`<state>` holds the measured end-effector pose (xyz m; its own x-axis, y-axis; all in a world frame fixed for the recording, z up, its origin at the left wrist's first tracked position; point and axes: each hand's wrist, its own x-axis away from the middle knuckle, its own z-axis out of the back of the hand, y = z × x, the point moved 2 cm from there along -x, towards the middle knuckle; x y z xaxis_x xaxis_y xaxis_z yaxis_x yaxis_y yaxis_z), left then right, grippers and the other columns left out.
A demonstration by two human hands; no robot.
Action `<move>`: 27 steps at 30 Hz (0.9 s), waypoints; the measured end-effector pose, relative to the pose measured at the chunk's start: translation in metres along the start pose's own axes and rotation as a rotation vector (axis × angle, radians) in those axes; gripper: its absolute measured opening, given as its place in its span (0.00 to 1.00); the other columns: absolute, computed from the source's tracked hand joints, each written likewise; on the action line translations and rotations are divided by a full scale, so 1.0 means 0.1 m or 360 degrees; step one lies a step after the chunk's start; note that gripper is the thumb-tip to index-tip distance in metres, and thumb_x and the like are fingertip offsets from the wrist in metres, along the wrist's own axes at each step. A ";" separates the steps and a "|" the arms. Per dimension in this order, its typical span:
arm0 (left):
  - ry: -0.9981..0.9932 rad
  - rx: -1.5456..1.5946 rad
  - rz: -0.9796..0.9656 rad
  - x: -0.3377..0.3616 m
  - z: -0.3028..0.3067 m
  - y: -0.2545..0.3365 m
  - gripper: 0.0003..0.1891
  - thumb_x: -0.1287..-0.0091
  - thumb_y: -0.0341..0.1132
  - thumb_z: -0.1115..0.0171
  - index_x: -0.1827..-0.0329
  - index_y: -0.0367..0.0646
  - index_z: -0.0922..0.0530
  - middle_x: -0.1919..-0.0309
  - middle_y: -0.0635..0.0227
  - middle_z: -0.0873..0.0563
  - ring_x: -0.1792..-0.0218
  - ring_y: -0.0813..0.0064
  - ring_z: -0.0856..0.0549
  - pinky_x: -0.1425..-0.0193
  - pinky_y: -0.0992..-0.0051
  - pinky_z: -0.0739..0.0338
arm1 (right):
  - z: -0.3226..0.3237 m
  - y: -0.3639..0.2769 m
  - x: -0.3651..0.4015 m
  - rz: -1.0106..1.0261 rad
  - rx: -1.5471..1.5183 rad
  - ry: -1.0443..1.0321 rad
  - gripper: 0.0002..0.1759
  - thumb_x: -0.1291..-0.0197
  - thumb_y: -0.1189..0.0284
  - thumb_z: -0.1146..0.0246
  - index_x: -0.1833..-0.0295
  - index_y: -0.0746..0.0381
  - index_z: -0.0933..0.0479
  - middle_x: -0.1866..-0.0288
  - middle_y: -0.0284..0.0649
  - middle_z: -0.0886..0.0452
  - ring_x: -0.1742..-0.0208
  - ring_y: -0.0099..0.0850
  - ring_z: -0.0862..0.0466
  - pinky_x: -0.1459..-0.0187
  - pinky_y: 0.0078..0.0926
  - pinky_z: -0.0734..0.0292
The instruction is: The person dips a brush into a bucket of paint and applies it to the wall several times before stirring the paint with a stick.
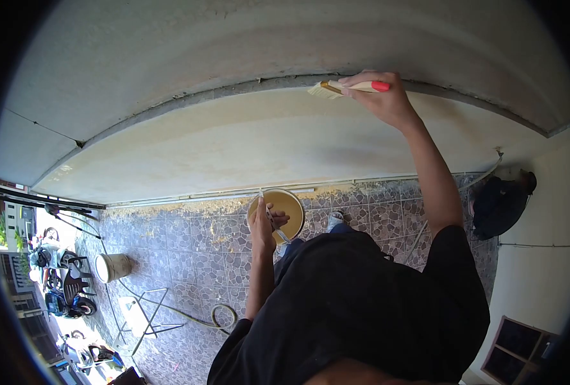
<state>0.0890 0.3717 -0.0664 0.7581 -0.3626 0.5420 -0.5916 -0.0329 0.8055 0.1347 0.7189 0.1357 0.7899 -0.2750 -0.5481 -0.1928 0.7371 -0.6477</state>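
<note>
High on the wall, my right hand [378, 96] grips a paintbrush [365, 86] with a pale handle and a red end. Its bristles, pointing left, lie at the grey ledge [233, 88] running along the cream wall [265, 135]. My left hand [263, 226] is lower down, over the round bucket [294, 234] of tan liquid. Its fingers close around a slim grey-white object [278, 232] whose kind I cannot tell. Part of the bucket's rim is hidden behind that hand.
Patterned tiles [182, 256] cover the floor, splattered near the wall. To the left are a white bucket [111, 267], a folding metal frame [149, 314], a coiled hose [224, 316] and parked motorbikes [73, 305]. A dark bundle [500, 206] hangs at the right wall.
</note>
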 end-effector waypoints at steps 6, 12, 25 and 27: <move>0.0032 0.0012 0.0059 0.02 0.05 -0.03 0.30 0.24 0.56 0.51 0.44 0.30 0.29 0.71 0.58 0.16 0.72 0.65 0.12 0.62 0.69 0.15 | -0.07 -0.34 0.14 0.0032 0.0047 -0.0180 0.06 0.45 0.81 0.28 0.61 0.64 0.14 0.66 0.41 0.12 0.67 0.26 0.14 0.62 0.24 0.20; -0.0002 0.0029 0.0021 0.02 0.02 -0.02 0.31 0.24 0.54 0.50 0.45 0.26 0.29 0.73 0.55 0.16 0.74 0.62 0.12 0.65 0.69 0.15 | -0.17 -0.05 -0.05 -0.0134 -0.0023 -0.0113 0.07 0.44 0.80 0.29 0.59 0.65 0.15 0.56 0.46 0.11 0.55 0.30 0.11 0.52 0.25 0.17; 0.0023 0.0028 0.0020 0.02 0.08 -0.07 0.31 0.24 0.55 0.50 0.46 0.26 0.29 0.73 0.55 0.16 0.74 0.63 0.12 0.65 0.68 0.15 | -0.45 -0.07 -0.05 -0.0091 0.0027 -0.0209 0.06 0.45 0.81 0.28 0.60 0.64 0.14 0.58 0.46 0.11 0.58 0.31 0.11 0.54 0.24 0.18; 0.0028 0.0047 0.0017 -0.01 0.11 -0.08 0.31 0.23 0.55 0.50 0.46 0.26 0.29 0.73 0.55 0.16 0.74 0.63 0.12 0.65 0.68 0.15 | -0.38 -0.12 -0.12 -0.0080 0.0003 -0.0127 0.06 0.45 0.81 0.28 0.60 0.64 0.14 0.58 0.46 0.11 0.57 0.32 0.11 0.54 0.24 0.18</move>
<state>0.0903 0.3615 -0.0763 0.7565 -0.3465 0.5547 -0.6072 -0.0569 0.7925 0.1057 0.6899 0.1294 0.8425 -0.2615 -0.4710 -0.1507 0.7250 -0.6720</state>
